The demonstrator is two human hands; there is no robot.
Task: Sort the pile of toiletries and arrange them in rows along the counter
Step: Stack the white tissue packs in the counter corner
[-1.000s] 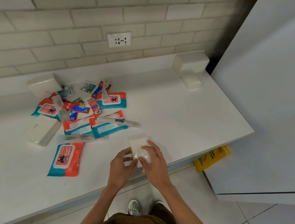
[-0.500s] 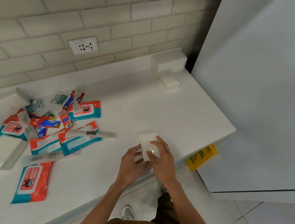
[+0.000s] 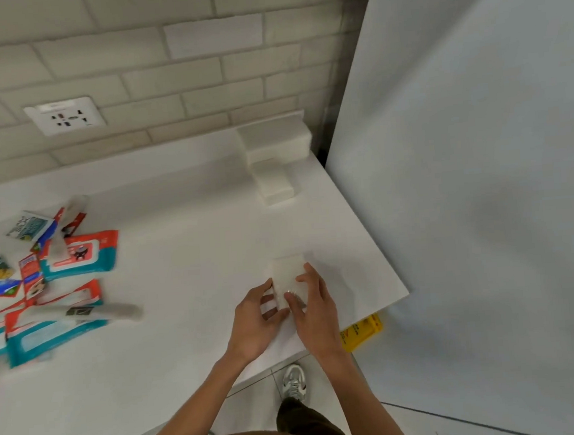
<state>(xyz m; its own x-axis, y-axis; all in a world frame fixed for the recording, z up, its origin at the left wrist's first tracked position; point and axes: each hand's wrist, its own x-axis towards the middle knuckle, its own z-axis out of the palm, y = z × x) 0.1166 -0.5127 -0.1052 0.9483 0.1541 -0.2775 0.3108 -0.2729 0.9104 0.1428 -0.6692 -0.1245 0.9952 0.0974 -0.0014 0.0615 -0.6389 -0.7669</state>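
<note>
Head view. The white counter (image 3: 178, 253) runs from the tiled wall to its front edge, and I take it as the surface where the rows are to be laid. At its left lies the pile of toiletries (image 3: 47, 291), unsorted: red-and-teal wipe packs, small sachets and one long clear-wrapped piece, all overlapping. At the back right corner two white boxes (image 3: 274, 142) sit one in front of the other, well apart from the pile. Near the front right corner the white packet (image 3: 288, 274) lies flat on the counter, also well apart from the pile. Its long axis runs from the front edge toward the wall, tipped slightly; I cannot tell which end is the top. The left hand (image 3: 256, 322) pinches the packet's left edge with curled fingers. The right hand (image 3: 315, 313) lies over its right side with the thumb at the near end, so both hands are close together and clamped on the packet. I judge the packet light, soft and compressible, and its glossy film may slide. It is best held along its two long edges, without squeezing the face.
</note>
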